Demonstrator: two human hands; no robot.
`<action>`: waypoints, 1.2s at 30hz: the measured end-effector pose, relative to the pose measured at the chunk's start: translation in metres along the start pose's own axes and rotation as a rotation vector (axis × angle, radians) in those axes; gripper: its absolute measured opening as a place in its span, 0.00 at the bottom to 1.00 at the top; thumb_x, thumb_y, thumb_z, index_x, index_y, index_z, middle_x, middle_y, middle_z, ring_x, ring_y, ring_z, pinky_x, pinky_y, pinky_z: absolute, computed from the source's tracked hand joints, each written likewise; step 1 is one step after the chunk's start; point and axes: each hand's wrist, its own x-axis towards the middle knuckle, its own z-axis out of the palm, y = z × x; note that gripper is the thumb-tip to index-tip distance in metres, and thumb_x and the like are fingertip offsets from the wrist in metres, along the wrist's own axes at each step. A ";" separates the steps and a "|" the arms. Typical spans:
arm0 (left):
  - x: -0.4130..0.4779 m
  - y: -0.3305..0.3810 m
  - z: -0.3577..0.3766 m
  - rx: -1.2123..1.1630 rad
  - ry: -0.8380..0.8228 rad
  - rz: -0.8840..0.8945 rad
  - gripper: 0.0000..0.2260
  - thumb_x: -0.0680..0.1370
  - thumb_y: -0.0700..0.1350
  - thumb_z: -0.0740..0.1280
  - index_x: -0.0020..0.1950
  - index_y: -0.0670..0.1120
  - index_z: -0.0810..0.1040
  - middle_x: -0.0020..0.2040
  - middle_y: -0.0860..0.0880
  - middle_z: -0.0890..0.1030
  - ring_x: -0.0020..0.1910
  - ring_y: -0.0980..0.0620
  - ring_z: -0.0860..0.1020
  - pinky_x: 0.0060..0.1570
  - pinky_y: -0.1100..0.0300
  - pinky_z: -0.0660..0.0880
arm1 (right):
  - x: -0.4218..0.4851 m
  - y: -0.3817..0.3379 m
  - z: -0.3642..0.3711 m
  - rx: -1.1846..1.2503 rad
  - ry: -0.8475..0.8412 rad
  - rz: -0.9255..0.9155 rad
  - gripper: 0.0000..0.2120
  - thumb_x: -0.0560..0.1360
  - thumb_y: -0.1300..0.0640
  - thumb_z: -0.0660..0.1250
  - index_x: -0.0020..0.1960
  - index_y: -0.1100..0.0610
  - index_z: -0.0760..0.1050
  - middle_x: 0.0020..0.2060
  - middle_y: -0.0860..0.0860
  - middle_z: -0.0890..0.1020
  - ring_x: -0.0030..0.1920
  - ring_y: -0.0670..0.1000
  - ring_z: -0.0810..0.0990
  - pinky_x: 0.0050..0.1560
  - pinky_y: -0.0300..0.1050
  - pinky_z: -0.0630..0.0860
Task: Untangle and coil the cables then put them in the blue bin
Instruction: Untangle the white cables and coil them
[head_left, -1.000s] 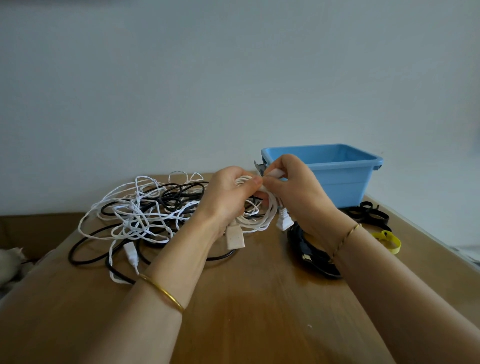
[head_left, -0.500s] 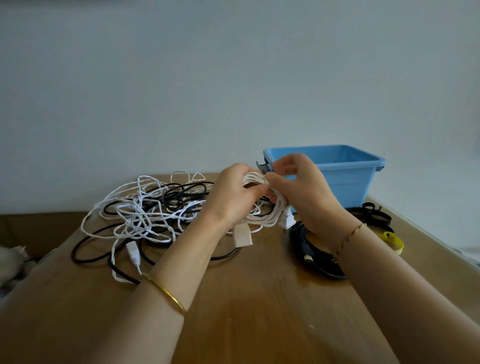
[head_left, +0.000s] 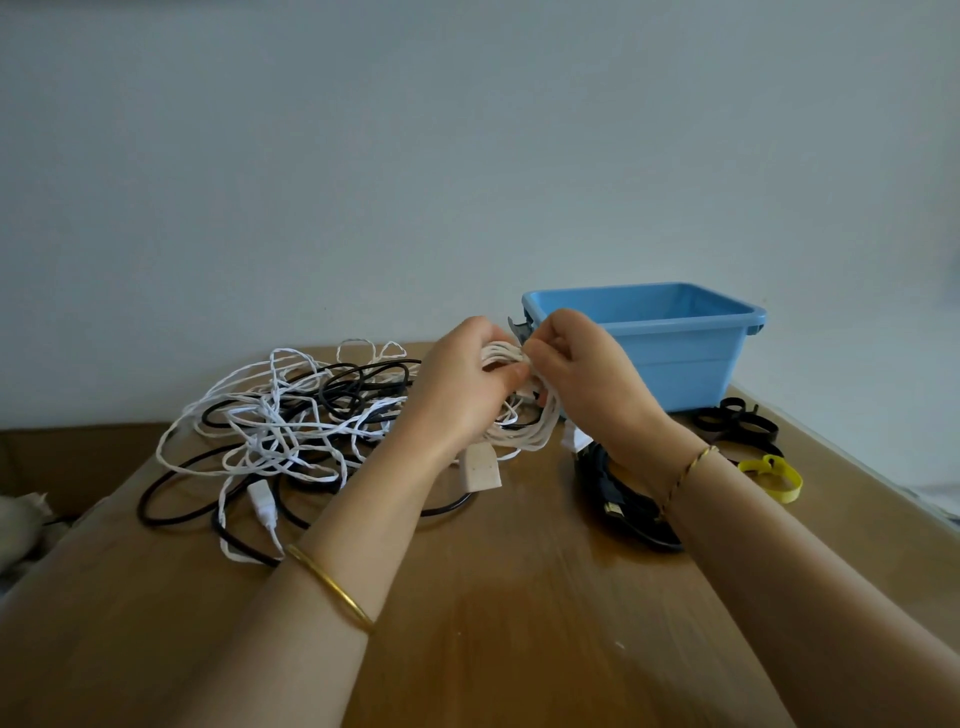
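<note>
Above the wooden table (head_left: 519, 597), my left hand (head_left: 457, 384) grips a coiled white cable (head_left: 524, 431), thumb pressed on top of the loops. My right hand (head_left: 582, 374) pinches the same coil from the right, fingers curled round its upper part. A beige plug (head_left: 482, 467) and a white plug (head_left: 574, 439) hang below the coil. A tangle of white and black cables (head_left: 291, 431) lies at the left. The blue bin (head_left: 675, 343) stands behind my right hand; its inside is hidden.
A coiled black cable (head_left: 623, 499) lies under my right wrist. Black cable ties (head_left: 737, 421) and a yellow tie (head_left: 774, 475) lie right of it, near the table's right edge. A grey clip (head_left: 519, 328) sits at the bin's left corner. The wall is close behind.
Both hands have stayed on the white coil with small finger shifts. My right hand's fingers have moved over the top of the loops; the plugs hang a little lower.
</note>
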 end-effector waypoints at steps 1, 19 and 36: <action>0.001 -0.001 -0.001 -0.053 -0.017 -0.037 0.07 0.76 0.42 0.69 0.43 0.52 0.74 0.37 0.53 0.76 0.35 0.55 0.75 0.36 0.61 0.71 | 0.000 0.000 0.000 0.013 -0.006 0.006 0.07 0.78 0.59 0.60 0.42 0.58 0.70 0.31 0.47 0.73 0.31 0.44 0.69 0.28 0.30 0.66; 0.003 -0.006 -0.005 -0.319 0.021 -0.178 0.08 0.72 0.42 0.75 0.41 0.46 0.76 0.35 0.50 0.78 0.35 0.52 0.75 0.31 0.60 0.69 | 0.000 -0.001 -0.008 0.439 -0.129 0.193 0.17 0.78 0.54 0.64 0.48 0.71 0.75 0.36 0.60 0.77 0.34 0.53 0.76 0.40 0.47 0.74; 0.003 -0.012 -0.006 -0.390 -0.126 -0.242 0.13 0.76 0.30 0.62 0.57 0.42 0.75 0.55 0.43 0.77 0.52 0.51 0.78 0.51 0.57 0.79 | 0.011 0.022 -0.072 0.165 -0.136 0.381 0.11 0.77 0.63 0.66 0.36 0.64 0.74 0.36 0.62 0.80 0.32 0.55 0.73 0.32 0.43 0.71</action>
